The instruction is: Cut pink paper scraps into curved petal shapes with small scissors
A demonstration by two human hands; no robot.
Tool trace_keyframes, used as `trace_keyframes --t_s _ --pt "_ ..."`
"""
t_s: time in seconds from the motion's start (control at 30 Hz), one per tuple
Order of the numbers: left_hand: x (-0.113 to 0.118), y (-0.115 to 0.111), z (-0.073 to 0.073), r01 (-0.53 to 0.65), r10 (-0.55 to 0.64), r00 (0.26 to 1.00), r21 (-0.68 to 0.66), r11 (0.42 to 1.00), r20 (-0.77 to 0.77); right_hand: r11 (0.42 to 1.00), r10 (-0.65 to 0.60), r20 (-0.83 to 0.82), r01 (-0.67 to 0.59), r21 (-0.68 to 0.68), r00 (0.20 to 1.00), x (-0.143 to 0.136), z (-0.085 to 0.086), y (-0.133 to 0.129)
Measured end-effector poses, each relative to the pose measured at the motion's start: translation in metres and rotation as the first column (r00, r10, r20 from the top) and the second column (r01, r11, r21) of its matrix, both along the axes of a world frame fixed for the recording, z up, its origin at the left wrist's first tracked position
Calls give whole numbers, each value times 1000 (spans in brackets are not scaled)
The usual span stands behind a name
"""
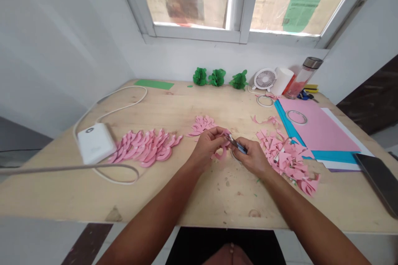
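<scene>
My left hand [209,144] pinches a curled pink paper piece [221,154] over the middle of the table. In my right hand [255,158] is a pair of scissors [238,145], its blades at the paper by my left fingertips. Just behind my left hand lies a small pile of pink paper cutouts [201,125]. A larger row of curved pink cutouts [147,145] spreads out to the left. Right of my right hand is a heap of pink paper scraps [286,155]. My fingers partly hide the held paper and the scissor handles.
A white power bank [96,143] with a looping cable stands left. Green paper ornaments [217,77], a small fan [265,79] and a bottle [303,78] line the back. Stacked coloured sheets [329,130] with a tape roll [296,117], and a dark phone [377,182], lie right.
</scene>
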State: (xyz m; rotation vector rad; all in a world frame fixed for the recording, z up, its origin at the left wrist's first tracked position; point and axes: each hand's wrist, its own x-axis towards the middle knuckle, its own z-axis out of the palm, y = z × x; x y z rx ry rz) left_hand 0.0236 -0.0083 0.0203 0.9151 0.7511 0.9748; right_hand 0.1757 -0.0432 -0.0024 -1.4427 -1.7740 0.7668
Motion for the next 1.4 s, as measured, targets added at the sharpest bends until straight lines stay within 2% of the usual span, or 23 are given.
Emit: trace_keyframes --t_s 0.53,0.83,1.1,1.27,1.4 --pt "0 -2 2 38 -38 999 30 999 19 999 37 27 -37 -13 999 1 3 1" --pt "-1 -1 3 67 -68 997 39 997 29 994 99 -32 -100 -37 995 1 2 1" --pt "-3 -1 4 86 -86 996 28 996 8 961 145 -247 -195 -195 958 3 7 -2" --pt "-5 0 2 108 -108 994 45 993 -6 942 149 -317 -231 -241 937 3 14 -3" --pt "-5 0 2 128 -127 992 54 990 -7 917 143 -402 -274 -290 904 4 12 -3"
